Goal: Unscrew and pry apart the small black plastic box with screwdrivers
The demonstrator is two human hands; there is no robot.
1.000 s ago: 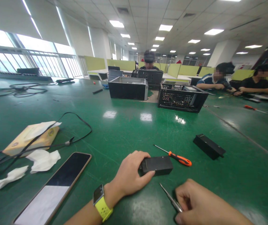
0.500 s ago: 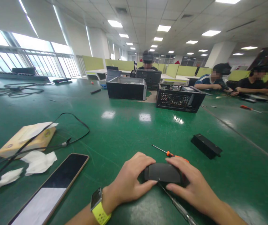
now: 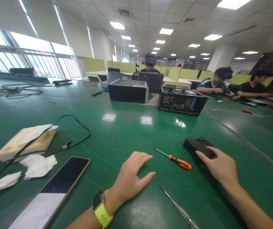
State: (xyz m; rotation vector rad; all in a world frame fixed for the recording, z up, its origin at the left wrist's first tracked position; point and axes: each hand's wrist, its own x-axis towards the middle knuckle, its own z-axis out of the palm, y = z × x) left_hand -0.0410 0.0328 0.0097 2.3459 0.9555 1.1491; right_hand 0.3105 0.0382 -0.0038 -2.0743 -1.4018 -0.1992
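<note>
My right hand (image 3: 222, 165) grips a black oblong plastic case (image 3: 197, 148) between thumb and fingers. Just behind it lies a second black case (image 3: 204, 141), partly covered by the first; whether the two touch I cannot tell. My left hand (image 3: 133, 175) holds nothing, thumb and fingers apart above the green table. Between the hands lies an orange-and-black screwdriver (image 3: 180, 162), its shaft toward the upper left. Nearer to me rests a slim metal tool (image 3: 178, 206) with a pointed tip.
A phone (image 3: 57, 181) lies left of my left hand. Beyond it are crumpled tissues (image 3: 39, 166), a tissue pack (image 3: 28, 140) and a black cable (image 3: 86, 128). Two computer cases (image 3: 128, 92) stand farther back. Several people sit around the table (image 3: 117, 136).
My right hand has carried the black case to the right, beside the other one. My left hand has let go of it and stays near its place. The screwdriver is now fully uncovered.
</note>
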